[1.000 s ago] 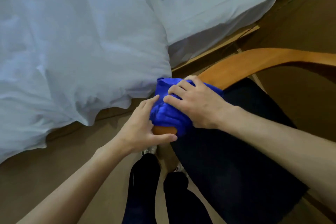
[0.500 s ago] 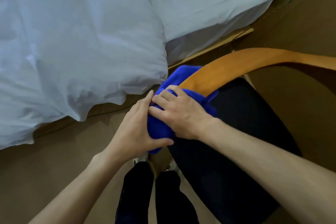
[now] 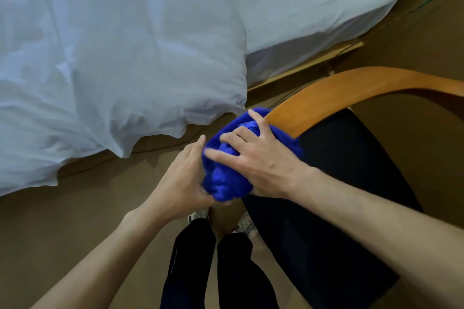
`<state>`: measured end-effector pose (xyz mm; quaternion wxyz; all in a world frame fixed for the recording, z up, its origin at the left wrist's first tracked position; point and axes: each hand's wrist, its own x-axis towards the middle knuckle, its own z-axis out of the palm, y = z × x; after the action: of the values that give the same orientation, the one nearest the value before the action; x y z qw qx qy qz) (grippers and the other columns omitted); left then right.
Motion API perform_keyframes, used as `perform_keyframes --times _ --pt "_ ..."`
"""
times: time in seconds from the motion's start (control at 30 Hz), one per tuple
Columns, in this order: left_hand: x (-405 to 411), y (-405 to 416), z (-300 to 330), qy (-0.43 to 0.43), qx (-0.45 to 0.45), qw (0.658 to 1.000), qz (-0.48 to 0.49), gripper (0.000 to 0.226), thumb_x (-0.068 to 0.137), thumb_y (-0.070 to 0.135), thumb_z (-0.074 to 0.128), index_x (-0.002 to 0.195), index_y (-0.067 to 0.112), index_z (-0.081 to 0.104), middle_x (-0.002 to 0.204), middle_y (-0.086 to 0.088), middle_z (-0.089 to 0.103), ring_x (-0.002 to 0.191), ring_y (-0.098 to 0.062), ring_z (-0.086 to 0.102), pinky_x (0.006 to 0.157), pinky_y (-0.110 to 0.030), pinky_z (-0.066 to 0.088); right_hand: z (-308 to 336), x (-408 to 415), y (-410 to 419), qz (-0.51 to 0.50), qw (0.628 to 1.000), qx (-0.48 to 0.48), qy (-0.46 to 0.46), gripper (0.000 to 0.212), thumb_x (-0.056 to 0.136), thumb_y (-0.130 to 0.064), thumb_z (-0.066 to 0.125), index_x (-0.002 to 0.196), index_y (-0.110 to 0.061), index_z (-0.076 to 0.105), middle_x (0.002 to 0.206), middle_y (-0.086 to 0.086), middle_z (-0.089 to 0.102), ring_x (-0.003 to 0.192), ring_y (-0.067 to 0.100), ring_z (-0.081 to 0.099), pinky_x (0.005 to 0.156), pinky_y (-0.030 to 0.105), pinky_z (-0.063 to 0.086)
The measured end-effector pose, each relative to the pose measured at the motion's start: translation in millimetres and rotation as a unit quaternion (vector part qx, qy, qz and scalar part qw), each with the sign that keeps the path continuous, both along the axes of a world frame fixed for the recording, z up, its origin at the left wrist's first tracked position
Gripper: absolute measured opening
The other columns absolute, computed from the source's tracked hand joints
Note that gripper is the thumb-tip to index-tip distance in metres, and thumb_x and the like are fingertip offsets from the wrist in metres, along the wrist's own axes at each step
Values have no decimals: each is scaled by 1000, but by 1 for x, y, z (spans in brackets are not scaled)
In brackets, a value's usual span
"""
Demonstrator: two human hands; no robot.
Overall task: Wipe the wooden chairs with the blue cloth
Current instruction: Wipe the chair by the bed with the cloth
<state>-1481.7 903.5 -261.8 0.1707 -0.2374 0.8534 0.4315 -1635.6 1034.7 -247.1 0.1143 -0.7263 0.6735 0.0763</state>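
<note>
Beside the bed edge [image 3: 301, 57], both hands, left hand [image 3: 183, 183] and right hand [image 3: 266, 165], grip the blue cloth [image 3: 226, 183] on the chair arm [image 3: 339, 93].

Both hands crowd the near end of the wooden armrest [image 3: 356, 85], where the bunched blue cloth [image 3: 226, 175] covers the wood. Right along the armrest the top lies bare, open to a sliding hand. Just right of it the dark seat cushion [image 3: 339, 208] fills the space. To the far left the hanging white duvet [image 3: 113, 70] closes in, leaving a narrow strip of brown floor [image 3: 62, 221], possibly enough for a hand.
</note>
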Motion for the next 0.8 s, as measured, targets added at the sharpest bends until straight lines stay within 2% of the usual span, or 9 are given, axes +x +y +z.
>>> perform_keyframes --times 0.07,0.13,0.27,0.37,0.47,0.53,0.63,0.7,0.8 --pt "12 -6 -2 -15 -5 1000 6 141 44 70 82 154 14 14 154 3 28 142 -10 25 115 -28 26 3 -29 4 -5 1000 -16 -10 71 65 -33 76 130 -23 48 122 8 55 113 30 53 112 55 26" --pt "18 -9 -4 -10 -15 1000 5 137 47 64 85 155 16 15 155 6 27 142 -8 24 115 -25 23 5 -70 18 -86 996 -3 -4 67 66 -36 73 127 -25 47 120 6 54 113 28 52 112 49 27" --pt "8 -10 -1 -2 -14 1000 14 134 50 63 84 155 19 14 155 7 24 142 -7 22 115 -26 24 9 -69 24 -177 981 17 76 75 59 -29 75 127 -13 48 119 14 52 115 35 48 115 58 19" --pt "1 -6 0 7 -9 1000 5 131 53 51 90 154 14 15 155 3 25 142 -8 23 112 -21 22 3 -12 6 -58 998 -3 36 62 64 -21 68 123 -9 52 117 16 55 115 36 50 116 59 17" --pt "5 -1 -3 0 -10 998 -57 125 56 44 88 154 13 16 153 2 28 141 -12 25 111 -20 25 -5 14 -5 42 996 -52 -54 35 80 -18 45 112 -12 59 108 12 62 101 33 58 103 51 38" --pt "8 0 -5 0 -19 997 -81 126 56 48 87 153 13 15 155 1 26 142 -12 22 113 -20 22 -4 -10 2 54 997 -47 -40 42 78 -23 46 117 -14 56 111 10 61 102 31 57 99 45 39" --pt "3 2 -4 -12 -10 998 -67 130 58 54 86 155 19 6 157 7 18 143 -8 18 116 -26 22 -4 -76 27 -54 998 -25 -5 63 72 -37 61 131 -20 46 123 7 55 114 28 52 105 45 35" --pt "-4 4 -4 -5 -4 999 -48 129 59 51 86 155 22 5 155 9 20 141 -6 22 115 -29 27 0 -104 38 -139 990 -12 15 68 70 -47 61 131 -19 47 123 9 54 115 29 51 107 47 33" --pt "-18 9 -2 10 15 1000 -14 129 57 50 88 155 20 9 154 8 24 141 -7 24 114 -27 28 -5 -79 36 -209 974 -31 84 61 72 -23 64 128 -6 50 122 19 54 116 38 50 111 54 28"
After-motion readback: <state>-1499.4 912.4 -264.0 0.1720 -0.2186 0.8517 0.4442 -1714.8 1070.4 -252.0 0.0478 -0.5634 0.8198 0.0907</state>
